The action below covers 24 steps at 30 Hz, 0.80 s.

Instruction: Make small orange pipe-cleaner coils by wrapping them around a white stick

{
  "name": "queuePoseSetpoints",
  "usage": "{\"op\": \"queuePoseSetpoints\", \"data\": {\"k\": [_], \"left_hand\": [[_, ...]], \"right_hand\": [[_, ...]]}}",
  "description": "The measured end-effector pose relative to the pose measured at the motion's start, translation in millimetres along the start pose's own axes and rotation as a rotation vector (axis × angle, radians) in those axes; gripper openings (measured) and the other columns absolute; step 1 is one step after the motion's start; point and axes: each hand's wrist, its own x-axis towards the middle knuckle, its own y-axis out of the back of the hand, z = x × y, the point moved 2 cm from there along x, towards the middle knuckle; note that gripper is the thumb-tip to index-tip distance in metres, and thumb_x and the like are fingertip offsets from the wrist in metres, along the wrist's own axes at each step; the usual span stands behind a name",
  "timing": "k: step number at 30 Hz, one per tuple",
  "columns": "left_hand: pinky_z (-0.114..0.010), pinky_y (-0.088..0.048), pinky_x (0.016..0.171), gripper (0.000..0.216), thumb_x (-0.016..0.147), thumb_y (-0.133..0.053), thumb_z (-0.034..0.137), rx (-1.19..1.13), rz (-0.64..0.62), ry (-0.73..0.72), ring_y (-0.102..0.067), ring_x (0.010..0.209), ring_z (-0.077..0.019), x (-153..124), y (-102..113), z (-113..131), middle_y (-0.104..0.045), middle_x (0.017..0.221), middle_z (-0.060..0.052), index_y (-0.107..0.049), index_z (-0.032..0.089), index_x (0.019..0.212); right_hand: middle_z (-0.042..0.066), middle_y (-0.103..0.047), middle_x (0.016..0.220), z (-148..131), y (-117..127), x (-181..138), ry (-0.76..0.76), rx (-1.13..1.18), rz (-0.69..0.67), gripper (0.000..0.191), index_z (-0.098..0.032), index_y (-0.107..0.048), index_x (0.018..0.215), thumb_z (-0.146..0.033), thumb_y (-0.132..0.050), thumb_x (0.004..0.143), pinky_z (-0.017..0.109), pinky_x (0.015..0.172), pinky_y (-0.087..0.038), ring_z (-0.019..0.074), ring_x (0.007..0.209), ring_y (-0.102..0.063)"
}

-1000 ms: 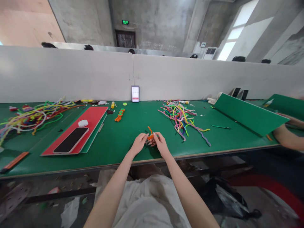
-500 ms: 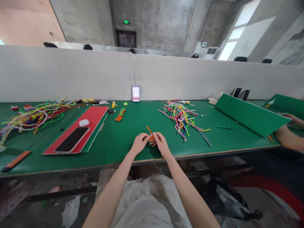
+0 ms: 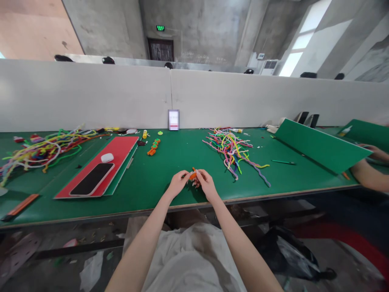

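Observation:
Both of my hands meet over the green table (image 3: 170, 162) near its front edge. My left hand (image 3: 177, 183) and my right hand (image 3: 206, 182) pinch a small orange pipe cleaner (image 3: 192, 175) between their fingertips. It is wound into a tight lump, with only a short stub showing above my fingers. A loose pile of coloured pipe cleaners (image 3: 232, 149) lies just beyond my right hand.
A red board (image 3: 121, 149) at the left carries a black phone (image 3: 92, 179) and a white earbud case (image 3: 107, 157). Small orange and green coils (image 3: 153, 147) lie mid-table. More pipe cleaners (image 3: 42, 149) are spread far left. A green board (image 3: 319, 145) and another person's arm (image 3: 369, 176) are at the right.
The orange tail that stuck up above my fingers has been wound in and is now only a short stub. My hands stay in the same spot.

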Motion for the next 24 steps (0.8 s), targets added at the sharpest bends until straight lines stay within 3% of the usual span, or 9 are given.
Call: {"op": "queuePoseSetpoints", "data": {"k": [24], "left_hand": [[-0.022,-0.038,0.058,0.033,0.079,-0.046,0.044,0.034,-0.044,-0.064,-0.050,0.063,-0.0117,-1.3,-3.7,1.4,-0.057,0.066,0.000,-0.058,0.016,0.066]], "right_hand": [[-0.006,-0.046,0.036,2.3,-0.2,4.9,0.003,-0.182,0.196,0.039,-0.018,-0.047,0.057,-0.055,-0.055,0.070,0.020,0.029,-0.033,0.0096,0.028,-0.044]]}}
